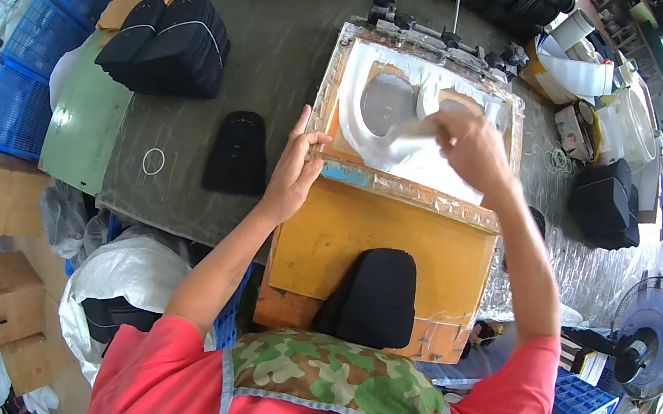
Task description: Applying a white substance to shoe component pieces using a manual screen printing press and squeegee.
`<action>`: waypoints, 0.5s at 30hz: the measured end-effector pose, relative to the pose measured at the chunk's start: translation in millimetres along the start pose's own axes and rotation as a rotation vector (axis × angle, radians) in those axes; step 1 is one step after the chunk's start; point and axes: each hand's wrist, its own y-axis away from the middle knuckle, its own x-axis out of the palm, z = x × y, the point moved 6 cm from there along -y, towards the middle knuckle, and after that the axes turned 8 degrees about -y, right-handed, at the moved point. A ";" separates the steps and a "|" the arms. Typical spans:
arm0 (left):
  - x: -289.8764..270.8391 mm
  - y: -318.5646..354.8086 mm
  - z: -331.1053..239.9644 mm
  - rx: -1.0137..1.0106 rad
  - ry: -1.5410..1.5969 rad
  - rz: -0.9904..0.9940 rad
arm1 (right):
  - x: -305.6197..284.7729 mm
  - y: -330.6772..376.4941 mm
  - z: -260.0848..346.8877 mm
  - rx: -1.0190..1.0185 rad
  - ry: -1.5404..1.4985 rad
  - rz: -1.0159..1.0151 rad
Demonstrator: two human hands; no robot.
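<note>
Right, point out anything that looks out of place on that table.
A loose white band lies alone on the dark table, left of the flat black piece. It looks stray because similar white bands wrap the black stacks farther back.

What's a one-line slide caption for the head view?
Left hand on a wooden frame, right hand holding a pale tool over its white-smeared screen.

Worn wooden frame [420, 199], glossy white paste [409, 165]
</note>
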 end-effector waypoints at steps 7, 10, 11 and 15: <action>7.3 -10.3 -16.3 -0.048 0.206 0.002 | -39.1 -75.9 -69.0 0.216 0.411 -0.279; -10.7 -16.8 -27.3 -0.002 0.256 -0.027 | -89.6 -63.6 -41.4 -0.099 0.447 -0.600; -19.5 -24.6 -45.9 0.036 0.208 -0.048 | -112.9 -52.8 -34.7 -0.100 0.301 -0.619; -55.6 -62.6 -108.3 0.152 0.136 -0.122 | -195.5 19.1 52.0 -0.047 -0.225 -0.534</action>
